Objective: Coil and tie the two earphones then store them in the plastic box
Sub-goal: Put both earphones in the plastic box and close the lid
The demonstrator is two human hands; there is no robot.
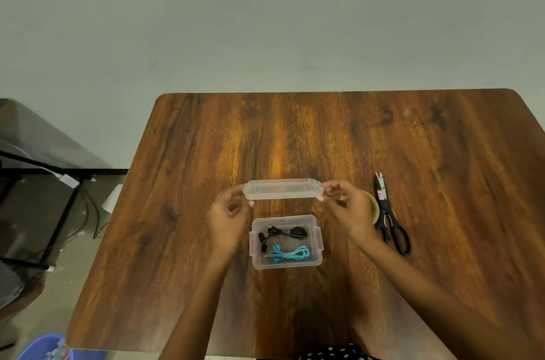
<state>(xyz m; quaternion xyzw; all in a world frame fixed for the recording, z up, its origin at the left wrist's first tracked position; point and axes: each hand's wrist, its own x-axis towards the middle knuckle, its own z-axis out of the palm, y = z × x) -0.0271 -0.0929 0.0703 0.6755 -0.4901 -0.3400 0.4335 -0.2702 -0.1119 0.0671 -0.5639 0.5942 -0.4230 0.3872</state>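
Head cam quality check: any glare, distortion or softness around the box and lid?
Head view: warm glare streaks down the table beyond the lid; wide-angle bowing curves the table edges; the whole frame is slightly soft, but both coiled earphones, black and blue, read clearly in the clear plastic box.

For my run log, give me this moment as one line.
hands: left and right hold lid above box | black earphones, blue earphones inside | box open

table (206,241): wood-grain top, smooth, slight sheen | plastic box (317,260): clear frosted plastic | lid (281,189): same translucent plastic | black earphone (287,232): glossy cord | blue earphone (292,253): matt cord | scissors (389,221): black plastic handles, metal blades
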